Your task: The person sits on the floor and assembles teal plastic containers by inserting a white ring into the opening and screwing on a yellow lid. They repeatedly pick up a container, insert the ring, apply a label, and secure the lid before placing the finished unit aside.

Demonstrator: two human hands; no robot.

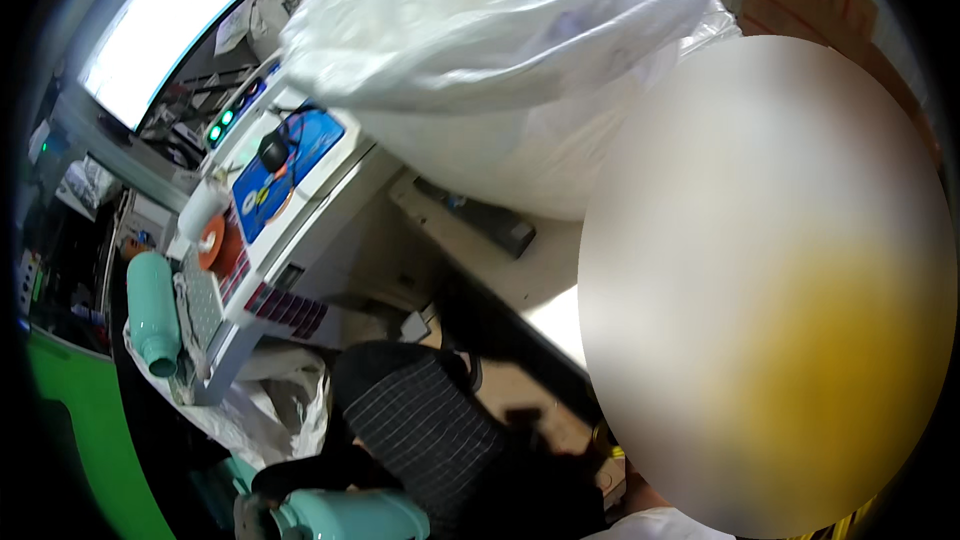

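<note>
Neither my left hand nor my right hand can be made out. A sliver of bare skin shows at the lower edge beside white cloth; whose it is, I cannot tell. Above it, a large blurred patch with white and yellow tones hides most of the right side. A big, bulging white plastic bag fills the top middle. Low in the view lies a teal bottle, partly cut off by the edge. Dark cloth with thin pale stripes spreads just above that bottle.
At the left, a white desk carries a blue mat, a black mouse and an orange round object. Another teal bottle is near its end. Behind is a lit monitor. Cardboard stands at the upper right.
</note>
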